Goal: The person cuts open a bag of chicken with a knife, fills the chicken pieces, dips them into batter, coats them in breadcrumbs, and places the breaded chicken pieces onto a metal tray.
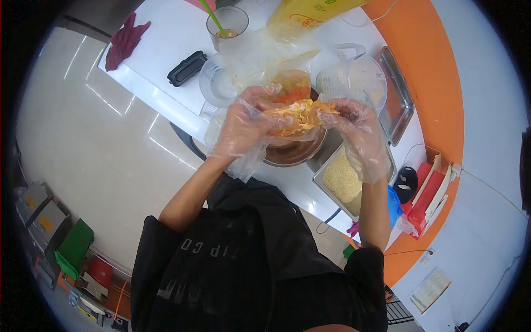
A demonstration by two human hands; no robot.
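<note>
Both my hands wear clear plastic gloves. Between them, above a round metal bowl [290,155], stretches a wet, orange-yellow piece of food [304,114] with a ragged surface; its exact kind is unclear. My left hand [251,119] pinches one end, and my right hand [351,119] grips the other. Just behind the fingers, a clear plastic bag [265,58] holds orange pieces in a cloudy liquid; its lower part is partly hidden by my hands. Below my right hand stands a metal tray [354,209] with pale crumbs [342,178] in it.
A clear measuring jug [354,80] and a metal tray [399,108] are at the right. Farther back are a plastic cup [235,19] with a green straw, a yellow bag [304,14], a black case [187,68] and a maroon cloth [126,41]. Red boxes [426,196] lie right.
</note>
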